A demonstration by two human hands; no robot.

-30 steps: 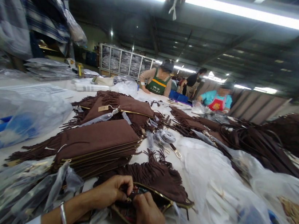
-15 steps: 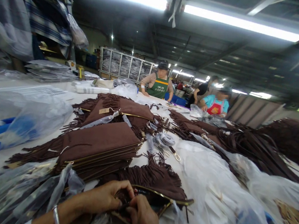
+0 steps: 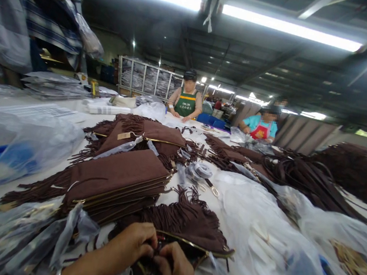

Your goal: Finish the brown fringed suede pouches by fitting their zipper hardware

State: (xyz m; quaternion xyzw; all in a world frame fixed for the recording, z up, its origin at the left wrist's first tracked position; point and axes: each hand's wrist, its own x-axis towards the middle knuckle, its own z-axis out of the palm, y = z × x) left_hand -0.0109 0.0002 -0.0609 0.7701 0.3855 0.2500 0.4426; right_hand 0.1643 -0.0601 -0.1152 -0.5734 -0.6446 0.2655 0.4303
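A dark brown fringed bag point(image 3: 189, 219) lies at the front of the table, its gold zipper point(image 3: 196, 244) undone and its mouth gaping toward me. Over that opening my left hand point(image 3: 137, 242) has its fingers curled in a pinch. My right hand point(image 3: 176, 267) pinches close beside it, the fingertips of both nearly meeting. Whatever small dark piece lies between them is hidden by the fingers and the shadow inside the bag. Left of it rests a stack of brown bags point(image 3: 120, 179) with gold zippers, partly behind my left hand.
Plastic-wrapped strips point(image 3: 21, 238) lie front left. A clear plastic bag point(image 3: 268, 239) spreads at right, beside brown straps point(image 3: 303, 176). Further back are a tagged fringed bag point(image 3: 157, 132) and a strap with a gold clasp point(image 3: 212, 187). Co-workers stand across the table, one in a green apron point(image 3: 187, 105).
My hands stay at the bag's mouth, the fingertips shifted slightly and my left wrist lower. The view has turned a little. The co-worker in green brings their hands closer together.
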